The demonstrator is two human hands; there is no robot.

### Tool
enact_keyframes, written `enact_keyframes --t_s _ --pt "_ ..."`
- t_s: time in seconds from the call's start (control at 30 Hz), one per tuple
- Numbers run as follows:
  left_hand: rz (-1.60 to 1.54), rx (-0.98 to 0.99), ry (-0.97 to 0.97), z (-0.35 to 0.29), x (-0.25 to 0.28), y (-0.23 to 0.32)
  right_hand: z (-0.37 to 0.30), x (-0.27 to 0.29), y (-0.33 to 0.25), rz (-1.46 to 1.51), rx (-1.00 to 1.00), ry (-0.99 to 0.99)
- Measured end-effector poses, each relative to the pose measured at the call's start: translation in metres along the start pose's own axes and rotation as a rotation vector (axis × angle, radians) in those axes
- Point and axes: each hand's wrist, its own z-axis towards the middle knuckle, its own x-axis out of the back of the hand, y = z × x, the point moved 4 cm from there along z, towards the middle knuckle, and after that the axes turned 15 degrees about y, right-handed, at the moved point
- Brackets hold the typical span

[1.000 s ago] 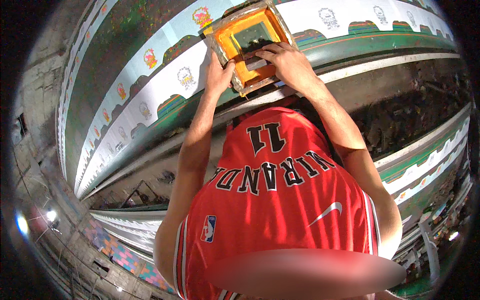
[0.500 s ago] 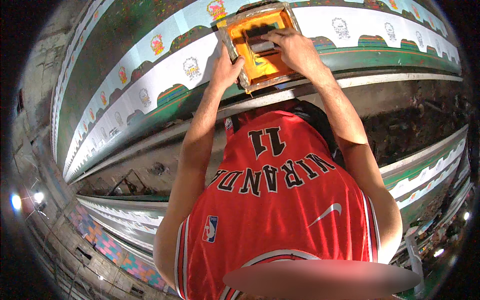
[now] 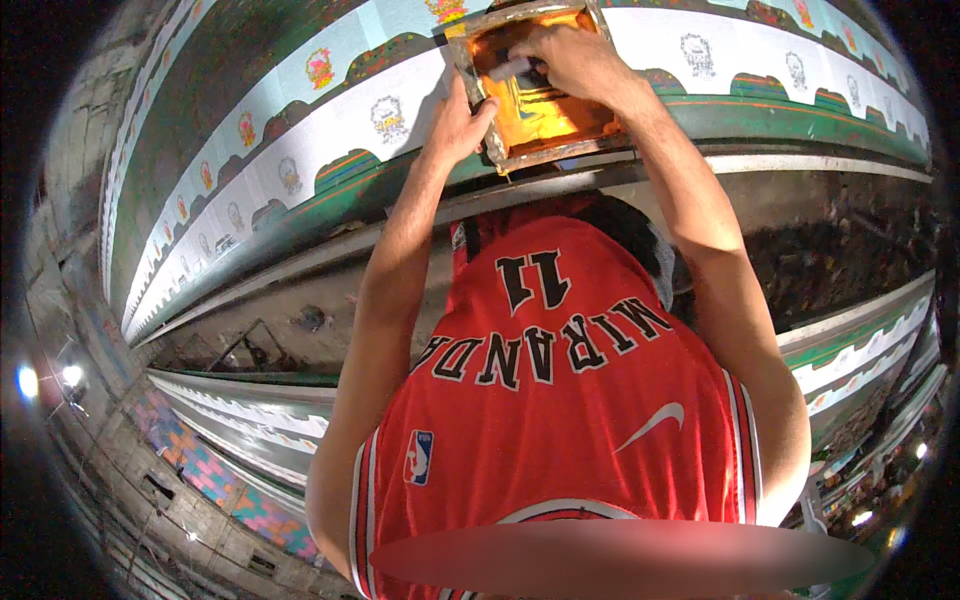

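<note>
Handling an orange-lined wooden frame [image 3: 550, 158] over a green counter [image 3: 352, 178].

Clasping the frame's left side with the left hand [image 3: 460, 125]; holding a pale block [image 3: 510, 70] inside with the right hand [image 3: 578, 62]; alongside, white pieces [image 3: 388, 118] bearing line prints.

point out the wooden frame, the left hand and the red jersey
Wooden frame [image 3: 560, 154], head view: on its lower rail.
Left hand [image 3: 461, 128], head view: middle of the hand.
Red jersey [image 3: 550, 440], head view: plain fabric on its front.
</note>
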Motion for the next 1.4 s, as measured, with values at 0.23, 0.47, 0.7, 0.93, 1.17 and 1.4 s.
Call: enact_keyframes --t_s 0.23,0.47,0.7,0.93,1.17,1.4 --pt "-0.001 0.060 -0.047 -0.003 0.004 0.000 -0.080 0.020 -0.034 0.055 0.086 -0.003" --pt "-0.001 0.082 -0.049 0.002 0.000 -0.006 -0.071 0.014 -0.035 0.053 0.011 0.059" --pt "0.104 0.080 -0.102 0.007 -0.001 -0.012 -0.062 0.012 -0.032 0.041 -0.007 0.137" --pt "0.041 0.077 -0.058 0.007 -0.003 -0.018 -0.058 0.012 -0.024 0.020 -0.028 0.097" --pt "-0.021 0.054 -0.001 0.006 -0.005 -0.023 -0.036 0.002 0.010 -0.089 -0.024 0.294" --pt "-0.022 0.051 -0.042 0.008 -0.005 -0.021 0.004 -0.016 0.047 -0.132 -0.099 0.159"
